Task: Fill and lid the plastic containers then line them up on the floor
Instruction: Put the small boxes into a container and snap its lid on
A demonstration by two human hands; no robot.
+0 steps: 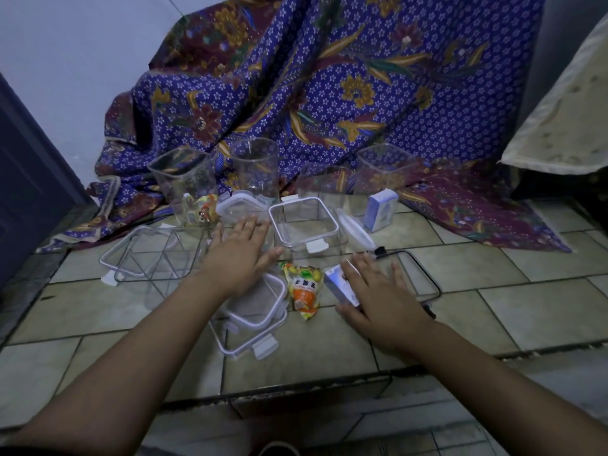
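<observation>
Left hand (241, 255): spread flat, fingers extended, hovering palm-down over a loose lid; gripping nothing.
Right hand (378, 291): spread too, resting on the small blue-and-white box (340, 286), thumb alongside its near edge; not clearly closed round it.
Between the hands: orange snack packet (302, 287) lying flat on the floor (493, 291).
Just beyond the fingertips: open square container (304, 225), empty, clip flaps hanging (nearest candidate for filling, as a judgement).
Under the left wrist: two clear lids (255, 315), overlapping.
Left of the left hand: larger clear tub (151, 255), tipped.
Farther out, against the patterned cloth (329, 93): tall clear containers (184, 182), upright, unlidded; one holding a packet.
Handling: containers light, stiff, slick-walled, likely to skid on tile; best taken by the rim or opposite walls.
Packet: soft, crinkly; pinch at a sealed end.
Lids: thin, flexible; press at corners, then snap flaps.
</observation>
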